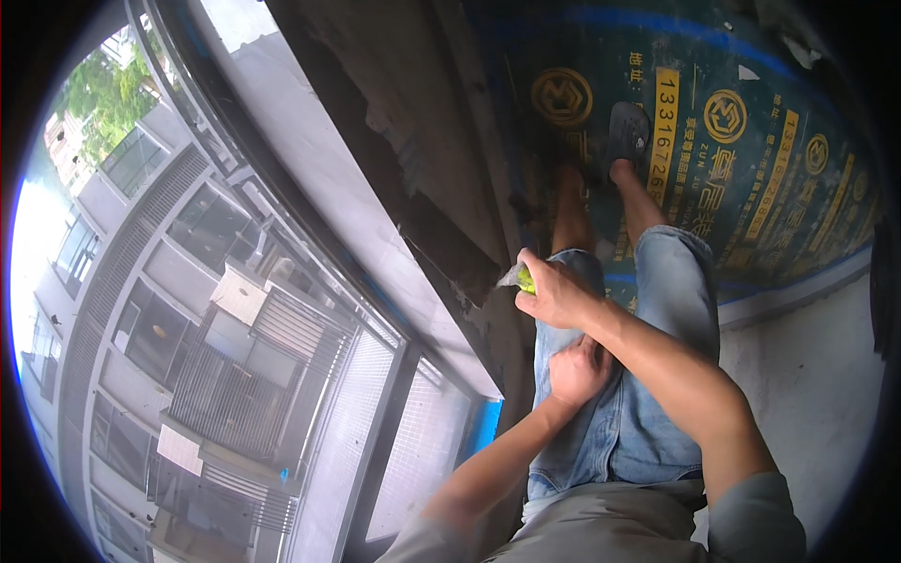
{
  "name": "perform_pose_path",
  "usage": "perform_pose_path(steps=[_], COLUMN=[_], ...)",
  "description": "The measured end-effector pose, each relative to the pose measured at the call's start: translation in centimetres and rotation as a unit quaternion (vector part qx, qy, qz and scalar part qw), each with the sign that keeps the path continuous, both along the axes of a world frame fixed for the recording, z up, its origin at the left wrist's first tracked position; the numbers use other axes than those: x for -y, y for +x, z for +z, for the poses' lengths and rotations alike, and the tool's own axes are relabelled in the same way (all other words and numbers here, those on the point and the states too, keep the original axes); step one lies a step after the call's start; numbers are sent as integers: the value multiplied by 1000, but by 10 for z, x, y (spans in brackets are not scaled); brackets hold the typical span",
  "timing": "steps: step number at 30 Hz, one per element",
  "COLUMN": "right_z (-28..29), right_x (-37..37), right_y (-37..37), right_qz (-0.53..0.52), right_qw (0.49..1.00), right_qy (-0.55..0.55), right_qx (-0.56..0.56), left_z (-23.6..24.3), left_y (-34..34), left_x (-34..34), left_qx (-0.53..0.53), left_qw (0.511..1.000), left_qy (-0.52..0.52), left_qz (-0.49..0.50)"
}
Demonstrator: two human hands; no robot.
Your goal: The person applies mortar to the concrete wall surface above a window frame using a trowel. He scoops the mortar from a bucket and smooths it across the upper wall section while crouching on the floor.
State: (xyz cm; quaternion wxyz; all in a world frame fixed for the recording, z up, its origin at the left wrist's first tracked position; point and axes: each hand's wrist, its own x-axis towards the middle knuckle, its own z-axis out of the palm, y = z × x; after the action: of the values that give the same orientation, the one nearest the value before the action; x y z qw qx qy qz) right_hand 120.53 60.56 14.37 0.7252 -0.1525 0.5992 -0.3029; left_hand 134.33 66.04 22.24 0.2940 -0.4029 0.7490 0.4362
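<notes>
My right hand (pixel 560 293) is closed around a small hand tool with a yellow-green handle (pixel 526 279). Its pale grey, blade-like end (pixel 511 277) points left, close to the rough, dark strip (pixel 450 253) of the window ledge; whether they touch, I cannot tell. Most of the handle is hidden by my fingers, and the tool's exact kind does not show. Below my right wrist, my left hand (pixel 576 373) rests with curled fingers on my denim shorts (pixel 610 432). The inside of that hand is hidden.
Left of the ledge are a metal window frame (pixel 380 436) and glass, with a building (pixel 235 366) outside. Dark green printed sheeting (pixel 751 178) covers the floor around my feet and dark slipper (pixel 629 131). A blue patch (pixel 483 427) shows at the ledge's near end.
</notes>
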Motion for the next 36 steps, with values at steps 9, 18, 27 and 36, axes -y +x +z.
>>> perform_pose_path(steps=[9, 18, 27, 36], right_z=[49, 124, 123, -30], right_x=[-11, 92, 6, 68], right_y=[-8, -23, -52, 65], right_qz=[-198, -284, -311, -305], right_qw=[884, 793, 799, 934], right_qy=[186, 169, 143, -23], right_qx=[381, 511, 494, 184], left_z=[-31, -21, -58, -36], left_y=[92, 63, 91, 104], left_x=[-29, -4, -44, 6], left_qx=[10, 110, 236, 47], left_qw=[997, 994, 955, 996], left_qy=[-23, -22, -173, 61], left_qz=[-77, -13, 47, -38])
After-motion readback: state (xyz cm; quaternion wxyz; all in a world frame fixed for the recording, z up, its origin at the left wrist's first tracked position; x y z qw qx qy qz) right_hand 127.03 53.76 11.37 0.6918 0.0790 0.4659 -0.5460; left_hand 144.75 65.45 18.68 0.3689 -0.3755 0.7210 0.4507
